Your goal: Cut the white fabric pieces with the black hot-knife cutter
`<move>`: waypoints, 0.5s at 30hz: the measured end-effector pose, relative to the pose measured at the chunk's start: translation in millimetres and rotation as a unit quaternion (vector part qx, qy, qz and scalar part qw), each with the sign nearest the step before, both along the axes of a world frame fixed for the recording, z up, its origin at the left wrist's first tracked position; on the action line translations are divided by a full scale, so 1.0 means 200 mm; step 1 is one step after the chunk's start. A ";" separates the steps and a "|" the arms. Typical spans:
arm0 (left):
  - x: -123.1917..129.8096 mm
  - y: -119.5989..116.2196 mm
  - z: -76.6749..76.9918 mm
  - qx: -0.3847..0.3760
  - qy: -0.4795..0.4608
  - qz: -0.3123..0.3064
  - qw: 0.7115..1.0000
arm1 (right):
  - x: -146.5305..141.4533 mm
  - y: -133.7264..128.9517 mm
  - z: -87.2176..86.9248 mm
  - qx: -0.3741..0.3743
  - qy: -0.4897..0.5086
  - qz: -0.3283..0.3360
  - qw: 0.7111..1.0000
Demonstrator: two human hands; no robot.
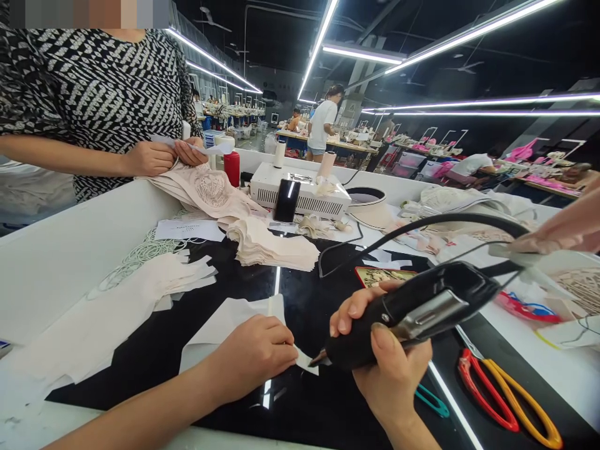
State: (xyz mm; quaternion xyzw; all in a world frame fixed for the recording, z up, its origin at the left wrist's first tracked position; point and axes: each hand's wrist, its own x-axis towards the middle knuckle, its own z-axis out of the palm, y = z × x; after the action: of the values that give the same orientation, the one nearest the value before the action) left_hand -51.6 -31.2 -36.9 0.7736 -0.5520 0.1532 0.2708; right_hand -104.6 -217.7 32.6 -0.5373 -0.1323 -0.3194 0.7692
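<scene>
My right hand (389, 369) is wrapped round a black corded handheld tool (422, 306), whose narrow metal tip points left and rests at the corner of a pale fabric piece (225, 322). Pressed onto that same piece is my left hand (255, 353), its fingers closed together at the fabric's edge, just left of the tip. The fabric lies on a glossy black board (187, 375). A stack of pale fabric pieces (276, 247) sits behind it, and more layered pieces (107, 312) lie to the left.
Red-and-orange-handled scissors (487, 381) and a teal tool (434, 400) lie at the right. Behind are a phone (287, 200), a white box (300, 187) and a red can (231, 167). A person (112, 94) holds fabric at the left; another hand (567, 225) reaches in near the cord.
</scene>
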 end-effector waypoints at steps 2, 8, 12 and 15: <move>0.00 0.00 0.00 0.001 -0.003 0.003 1.000 | -0.01 -0.01 0.00 -0.005 0.004 -0.005 1.000; 0.01 0.00 0.00 -0.003 -0.007 0.002 1.000 | -0.01 0.00 -0.03 -0.023 0.012 -0.013 1.000; 0.01 -0.01 -0.01 0.009 -0.012 0.008 1.000 | -0.02 -0.01 -0.03 -0.020 0.013 -0.015 1.000; 0.01 -0.03 -0.05 0.051 -0.027 0.020 0.998 | -0.03 -0.05 -0.09 -0.009 0.032 -0.001 0.999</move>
State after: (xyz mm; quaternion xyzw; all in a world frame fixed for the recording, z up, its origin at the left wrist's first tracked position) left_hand -49.3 -37.1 -47.5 0.7930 -0.5503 0.1510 0.2134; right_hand -110.4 -226.9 15.0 -0.5541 -0.1100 -0.3014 0.7681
